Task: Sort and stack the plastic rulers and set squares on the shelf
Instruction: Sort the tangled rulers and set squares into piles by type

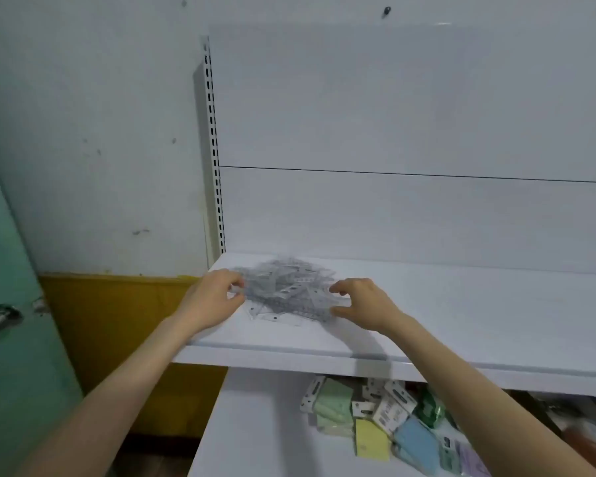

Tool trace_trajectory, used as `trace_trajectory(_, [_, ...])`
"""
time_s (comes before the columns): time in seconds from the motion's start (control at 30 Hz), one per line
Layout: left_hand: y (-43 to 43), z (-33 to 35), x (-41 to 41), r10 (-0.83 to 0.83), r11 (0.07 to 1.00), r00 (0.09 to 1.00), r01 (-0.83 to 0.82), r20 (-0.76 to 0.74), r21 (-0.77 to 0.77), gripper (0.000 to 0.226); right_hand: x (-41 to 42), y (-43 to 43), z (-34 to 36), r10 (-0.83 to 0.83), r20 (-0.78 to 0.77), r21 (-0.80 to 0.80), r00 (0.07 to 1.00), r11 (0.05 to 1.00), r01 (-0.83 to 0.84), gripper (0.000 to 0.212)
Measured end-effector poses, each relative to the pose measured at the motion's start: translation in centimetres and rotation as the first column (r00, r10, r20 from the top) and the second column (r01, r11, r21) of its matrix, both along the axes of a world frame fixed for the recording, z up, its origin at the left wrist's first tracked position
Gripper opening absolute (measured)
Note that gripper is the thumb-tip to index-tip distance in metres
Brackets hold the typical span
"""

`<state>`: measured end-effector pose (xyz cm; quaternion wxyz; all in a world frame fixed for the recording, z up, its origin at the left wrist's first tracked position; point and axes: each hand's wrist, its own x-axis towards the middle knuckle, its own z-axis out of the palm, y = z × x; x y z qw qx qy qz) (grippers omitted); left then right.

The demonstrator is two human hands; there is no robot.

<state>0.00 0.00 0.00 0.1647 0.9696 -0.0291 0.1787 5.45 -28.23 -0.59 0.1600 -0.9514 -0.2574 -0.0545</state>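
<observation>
Head view shows the pile [283, 290] of clear plastic rulers and set squares lying on the white shelf [479, 304], near its left end and closer to the back panel than to the front lip.

The left hand [217, 296] is at the left border of the pile, and its thumb and curled fingertips seem to pinch an outer piece there. The right hand [360, 302] is at the right border. Its fingers are curled above and its thumb is lower, with a gap between them, so I cannot tell if they already hold a piece.

I judge the pieces to be very light, thin and stiff, but a little brittle at the corners. They are smooth, so they will slide over each other and over the shelf. Flat pieces are hard to lift from above. It is better to take one by a free edge or corner which sticks out.

All pieces lie flat, but they cross in many directions, so the pile has no common long axis. Some long strips with holes run diagonally, from front left to back right. Single shapes are too blurred to separate.
</observation>
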Motion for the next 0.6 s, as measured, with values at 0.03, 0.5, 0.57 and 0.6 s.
trace_trajectory(0.03, [0.0, -0.2, 0.8, -0.015, 1.000, 1.000, 0.015, -0.005, -0.011, 0.023, 0.5, 0.1, -0.2, -0.014, -0.003, 0.018, 1.000, 1.000, 0.014, 0.046])
trace_trajectory(0.5, [3.5, -1.4, 11.8, -0.252, 0.967, 0.947, 0.240, -0.201, -0.083, 0.037, 6.2, 2.5, 0.8, 0.121, -0.118, -0.176, 0.986, 0.974, -0.140, 0.062])
trace_trajectory(0.57, [3.8, -1.8, 12.0, -0.264, 0.965, 0.922, 0.253, -0.284, -0.076, 0.045, 6.6, 2.5, 0.6, 0.153, -0.118, -0.158, 0.981, 0.973, -0.171, 0.057])
trace_trajectory(0.6, [3.8, -1.9, 12.0, -0.270, 0.963, 0.915, 0.262, -0.299, -0.069, 0.047, 6.8, 2.4, 0.6, 0.165, -0.124, -0.138, 0.979, 0.974, -0.181, 0.056])
